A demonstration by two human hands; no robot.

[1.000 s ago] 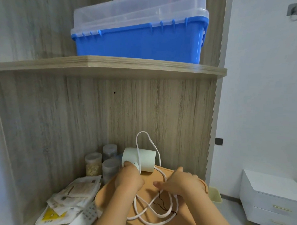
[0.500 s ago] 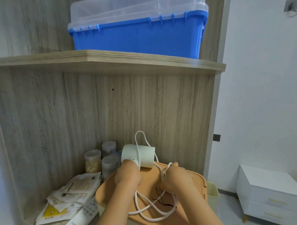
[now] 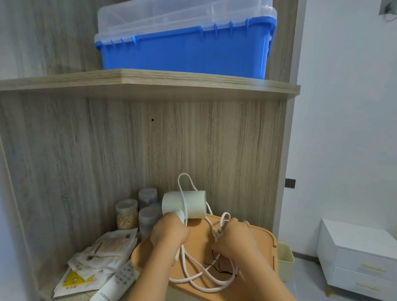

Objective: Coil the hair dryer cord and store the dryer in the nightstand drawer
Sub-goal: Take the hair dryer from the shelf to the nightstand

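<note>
The left hand [image 3: 170, 233] grips the handle of the pale hair dryer [image 3: 184, 204], holding it upright above an orange lid [image 3: 255, 242]. The right hand [image 3: 236, 238] is pinched around a bunch of the white cord [image 3: 202, 278], whose loose loops trail onto the lid (one loop arches over the barrel). The white nightstand [image 3: 360, 252] stands well apart at right, drawers closed.
</note>
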